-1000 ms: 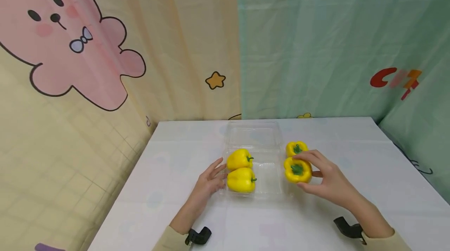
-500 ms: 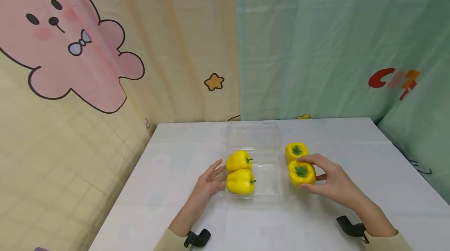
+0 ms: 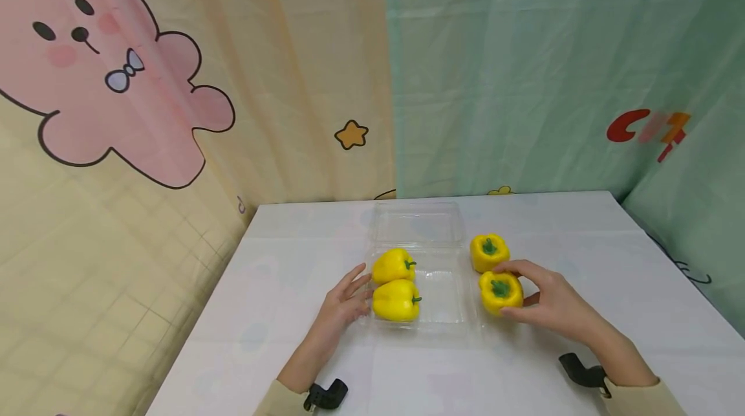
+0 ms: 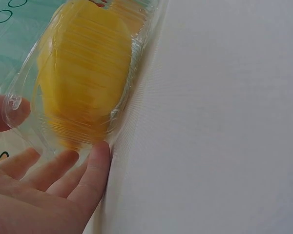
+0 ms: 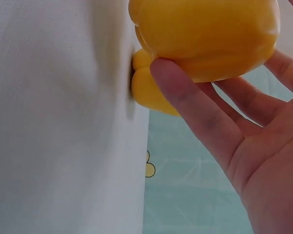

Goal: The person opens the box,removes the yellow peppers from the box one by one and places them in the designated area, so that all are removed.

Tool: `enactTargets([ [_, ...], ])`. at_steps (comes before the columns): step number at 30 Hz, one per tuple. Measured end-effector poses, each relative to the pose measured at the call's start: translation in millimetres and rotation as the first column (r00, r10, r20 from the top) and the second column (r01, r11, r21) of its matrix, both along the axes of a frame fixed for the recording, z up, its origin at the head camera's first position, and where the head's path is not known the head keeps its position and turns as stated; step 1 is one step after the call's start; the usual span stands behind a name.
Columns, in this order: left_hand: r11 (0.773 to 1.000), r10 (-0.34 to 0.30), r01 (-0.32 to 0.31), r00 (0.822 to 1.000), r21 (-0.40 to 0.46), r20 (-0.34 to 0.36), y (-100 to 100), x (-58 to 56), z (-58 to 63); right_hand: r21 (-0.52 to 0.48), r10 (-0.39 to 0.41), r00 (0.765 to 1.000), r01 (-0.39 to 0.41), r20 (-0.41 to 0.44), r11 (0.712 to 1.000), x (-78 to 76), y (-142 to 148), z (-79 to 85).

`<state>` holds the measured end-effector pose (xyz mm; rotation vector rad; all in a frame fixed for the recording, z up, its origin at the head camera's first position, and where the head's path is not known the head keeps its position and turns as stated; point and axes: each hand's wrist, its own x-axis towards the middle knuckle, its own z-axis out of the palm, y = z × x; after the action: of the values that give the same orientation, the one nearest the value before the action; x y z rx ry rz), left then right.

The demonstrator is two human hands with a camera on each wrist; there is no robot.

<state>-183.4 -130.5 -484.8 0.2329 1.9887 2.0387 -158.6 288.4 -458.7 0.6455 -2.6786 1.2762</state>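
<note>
A clear plastic container (image 3: 445,299) stands on the table with its lid laid back. On its left side lie two yellow bell peppers, a rear one (image 3: 394,266) and a front one (image 3: 396,301), stems pointing right. My left hand (image 3: 343,306) touches the container's left wall with extended fingertips; the left wrist view has a pepper (image 4: 85,68) behind that clear wall. To the right of the container, my right hand (image 3: 550,303) grips another yellow bell pepper (image 3: 500,293) between thumb and fingers, stem up. In the right wrist view this pepper (image 5: 210,36) appears off the tabletop.
A fourth pepper (image 3: 489,252) stands on the table just behind the held one, right of the container. The transparent lid (image 3: 416,225) lies toward the table's back edge. Patterned curtains (image 3: 326,79) hang behind the white table (image 3: 262,338).
My right hand has shifted a little to the right and toward the front with the pepper, widening its gap from the container. The left hand stays at the container's wall.
</note>
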Motion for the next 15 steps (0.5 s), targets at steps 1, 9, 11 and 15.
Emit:
enactTargets([
  [1, 1.0, 0.0, 0.0, 1.0, 0.001, 0.0, 0.1, 0.2, 0.3, -0.001, 0.002, 1.0, -0.002, 0.003, 1.0, -0.3, 0.2, -0.3],
  [9, 1.0, 0.003, -0.003, 1.0, 0.005, 0.009, 0.3, 1.5, 2.1, -0.002, 0.026, 0.999, -0.026, 0.02, 1.0, -1.4, 1.4, -2.9],
  [11, 1.0, 0.001, -0.001, 1.0, 0.005, 0.006, 0.4, 2.1, 2.8, 0.003, 0.027, 0.999, -0.027, 0.02, 1.0, -1.6, 1.6, -3.1],
  [15, 1.0, 0.004, -0.004, 1.0, 0.002, -0.001, -0.3, 2.3, 2.9, 0.038, 0.01, 1.0, -0.011, 0.009, 0.999, -2.4, 0.9, -3.4],
])
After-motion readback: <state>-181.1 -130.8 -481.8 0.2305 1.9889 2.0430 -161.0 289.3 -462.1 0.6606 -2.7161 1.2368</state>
